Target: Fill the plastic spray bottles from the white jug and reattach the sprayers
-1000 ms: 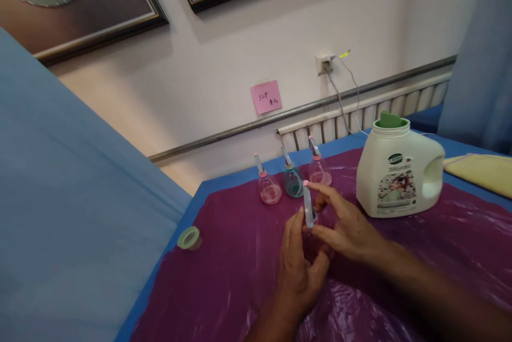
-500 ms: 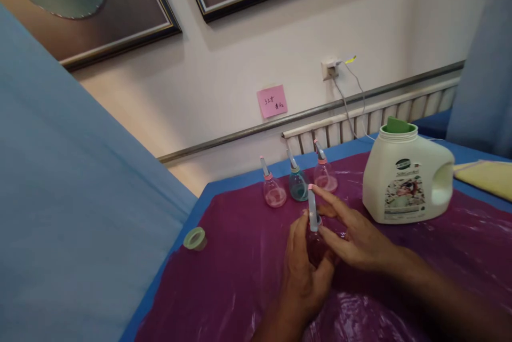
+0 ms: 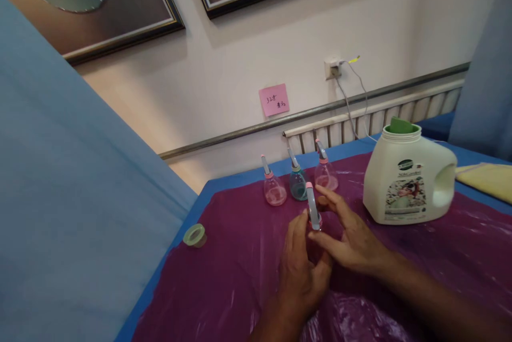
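A small spray bottle (image 3: 314,219) with a grey head and pink tip and collar stands upright between my hands. My left hand (image 3: 299,270) is wrapped around its body, which is mostly hidden by the fingers. Close on the other side, my right hand (image 3: 352,232) has its thumb and fingers apart around the collar. Its thumb tip is at the front of the bottle, perhaps touching it, and the index finger is off the pink tip. Behind them stand a pink spray bottle (image 3: 274,192), a teal spray bottle (image 3: 298,187) and another pink spray bottle (image 3: 326,175).
A cream jug (image 3: 406,187) with a green piece in its mouth stands at the right. A pale green cap (image 3: 195,236) lies at the left. Purple plastic sheeting (image 3: 224,278) covers the blue table. A yellow cloth (image 3: 490,179) lies far right; blue curtains (image 3: 72,182) hang beside.
My right index finger has come off the bottle's pink tip, and the thumb has shifted left across the front. My left hand keeps its hold. The view has shifted slightly.
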`<state>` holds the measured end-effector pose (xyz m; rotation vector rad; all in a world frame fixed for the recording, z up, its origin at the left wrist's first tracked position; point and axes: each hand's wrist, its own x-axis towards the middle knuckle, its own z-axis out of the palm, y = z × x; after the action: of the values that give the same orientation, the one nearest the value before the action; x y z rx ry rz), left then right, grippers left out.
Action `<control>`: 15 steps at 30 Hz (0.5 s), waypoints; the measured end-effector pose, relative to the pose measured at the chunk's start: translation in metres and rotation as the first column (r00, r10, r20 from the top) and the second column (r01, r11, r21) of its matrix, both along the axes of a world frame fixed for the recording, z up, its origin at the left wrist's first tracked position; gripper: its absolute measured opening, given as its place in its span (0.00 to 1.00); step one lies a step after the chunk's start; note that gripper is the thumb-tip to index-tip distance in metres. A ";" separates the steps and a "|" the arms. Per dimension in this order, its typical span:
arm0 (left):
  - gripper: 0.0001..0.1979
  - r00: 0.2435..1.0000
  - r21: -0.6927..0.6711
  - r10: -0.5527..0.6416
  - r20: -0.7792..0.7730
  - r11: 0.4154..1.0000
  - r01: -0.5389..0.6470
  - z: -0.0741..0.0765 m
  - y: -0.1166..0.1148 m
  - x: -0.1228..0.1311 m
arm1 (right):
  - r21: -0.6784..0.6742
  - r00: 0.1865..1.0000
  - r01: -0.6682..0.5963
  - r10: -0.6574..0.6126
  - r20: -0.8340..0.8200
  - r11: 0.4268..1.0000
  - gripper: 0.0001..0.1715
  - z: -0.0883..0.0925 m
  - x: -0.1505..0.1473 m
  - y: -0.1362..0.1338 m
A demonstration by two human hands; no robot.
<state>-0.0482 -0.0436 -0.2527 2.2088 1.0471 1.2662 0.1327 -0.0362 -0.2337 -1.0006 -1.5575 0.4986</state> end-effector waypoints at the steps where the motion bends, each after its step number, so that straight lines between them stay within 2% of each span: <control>1: 0.39 1.000 -0.012 0.002 0.009 1.000 -0.002 0.000 0.000 0.000 | 0.005 0.999 -0.037 0.037 0.005 0.999 0.52 0.000 0.001 -0.001; 5: 0.38 0.998 -0.056 0.011 0.063 0.998 -0.007 0.002 0.000 0.001 | -0.029 0.991 -0.130 0.130 -0.027 0.991 0.44 0.001 0.002 -0.003; 9: 0.35 0.996 -0.072 -0.011 0.091 0.997 0.018 0.008 -0.001 0.003 | -0.085 0.996 -0.059 0.054 -0.070 0.995 0.40 0.003 -0.001 0.000; 12: 0.35 0.997 -0.057 -0.014 0.072 0.998 0.018 0.012 -0.001 0.004 | -0.048 0.995 0.020 -0.024 -0.094 0.999 0.40 0.004 -0.008 0.004; 15: 0.35 0.999 -0.032 -0.006 0.049 0.999 0.008 0.013 0.000 0.003 | -0.019 0.987 0.036 -0.038 -0.157 0.999 0.40 0.003 -0.015 0.007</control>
<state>-0.0450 -0.0441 -0.2395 2.1455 1.0333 1.2848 0.1174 -0.0292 -0.2305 -0.9772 -1.3934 0.5521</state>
